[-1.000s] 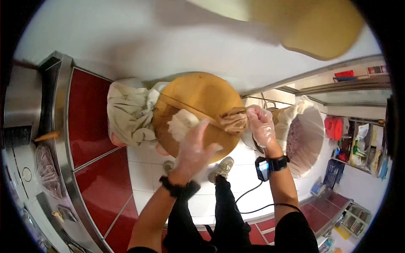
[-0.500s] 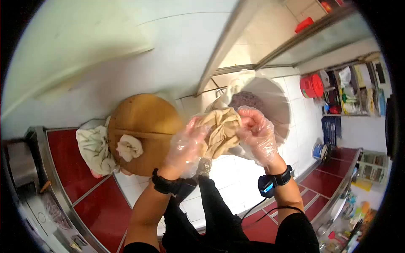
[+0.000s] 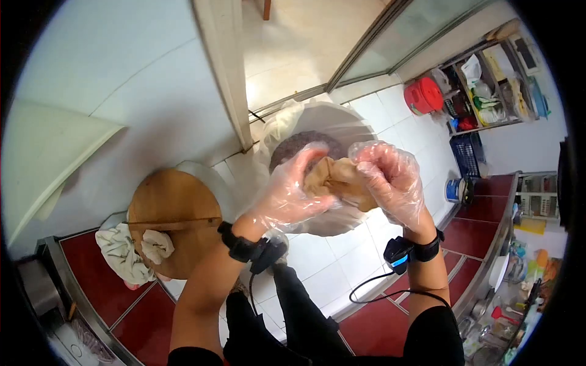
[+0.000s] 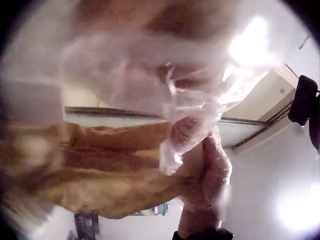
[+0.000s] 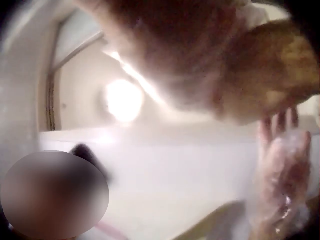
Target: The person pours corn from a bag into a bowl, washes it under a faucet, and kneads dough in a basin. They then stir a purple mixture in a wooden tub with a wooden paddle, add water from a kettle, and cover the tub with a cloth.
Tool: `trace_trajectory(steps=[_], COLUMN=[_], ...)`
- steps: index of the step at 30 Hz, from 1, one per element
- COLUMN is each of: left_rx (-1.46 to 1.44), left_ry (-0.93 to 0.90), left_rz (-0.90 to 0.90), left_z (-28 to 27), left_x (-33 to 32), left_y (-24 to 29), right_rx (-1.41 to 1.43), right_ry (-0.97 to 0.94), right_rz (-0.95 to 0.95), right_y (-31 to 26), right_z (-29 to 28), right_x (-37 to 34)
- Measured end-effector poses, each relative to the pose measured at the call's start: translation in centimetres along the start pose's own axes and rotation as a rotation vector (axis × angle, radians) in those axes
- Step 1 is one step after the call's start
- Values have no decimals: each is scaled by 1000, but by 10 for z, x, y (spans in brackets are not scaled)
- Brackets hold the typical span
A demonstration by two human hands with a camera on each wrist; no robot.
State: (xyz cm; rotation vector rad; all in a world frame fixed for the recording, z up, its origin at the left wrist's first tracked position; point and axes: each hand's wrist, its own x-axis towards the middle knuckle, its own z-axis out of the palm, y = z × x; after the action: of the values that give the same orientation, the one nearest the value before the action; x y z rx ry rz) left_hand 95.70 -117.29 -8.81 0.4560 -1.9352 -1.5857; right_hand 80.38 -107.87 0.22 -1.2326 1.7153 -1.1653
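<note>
A crumpled tan cloth (image 3: 336,183) is spread between both gloved hands in front of me. My right hand (image 3: 390,177), in a clear plastic glove, pinches its right edge with thumb and curled fingers. My left hand (image 3: 284,192), gloved too, is at the left side of it, thumb and fingers spread and fairly straight. In the right wrist view that left hand's fingers (image 5: 280,122) reach up to the underside of the tan cloth (image 5: 270,75). Folds of the cloth fill the left wrist view. Behind the hands stands a large tub (image 3: 360,125) lined with pale cloth, with dark purplish contents.
At left lies a round wooden lid (image 3: 174,198) with a crossbar, a crumpled white cloth (image 3: 157,246) on it. A pale towel (image 3: 120,251) hangs out beside it. A red container (image 3: 423,96) and a crowded shelf (image 3: 488,91) stand at right, and a door frame (image 3: 226,73) rises behind.
The right hand has lifted the tan cloth off the wooden lid. The left hand has left the white cloth and come to the tan one; both moved right, over the tub, as my view turned.
</note>
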Motion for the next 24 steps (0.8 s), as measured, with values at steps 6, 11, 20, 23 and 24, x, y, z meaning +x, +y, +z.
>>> trace_trajectory(steps=[6, 11, 20, 23, 24], left_rx=[-116, 6, -274, -308, -336], left_ry=[-507, -470, -521, -453, -392], left_rz=[-219, 211, -404, -496, -527], left_z=[7, 23, -9, -29, -30], left_x=[52, 53, 41, 51, 56], left_y=[10, -11, -57, -81, -84], right_rx=[-56, 22, -37, 5, 34], right_ry=[-65, -60, 173, 211, 220], right_rz=[-19, 17, -14, 33, 18], right_y=[12, 12, 54, 104, 127], right_z=[-42, -70, -96, -101, -103], right_x=[-4, -11, -4, 15, 25])
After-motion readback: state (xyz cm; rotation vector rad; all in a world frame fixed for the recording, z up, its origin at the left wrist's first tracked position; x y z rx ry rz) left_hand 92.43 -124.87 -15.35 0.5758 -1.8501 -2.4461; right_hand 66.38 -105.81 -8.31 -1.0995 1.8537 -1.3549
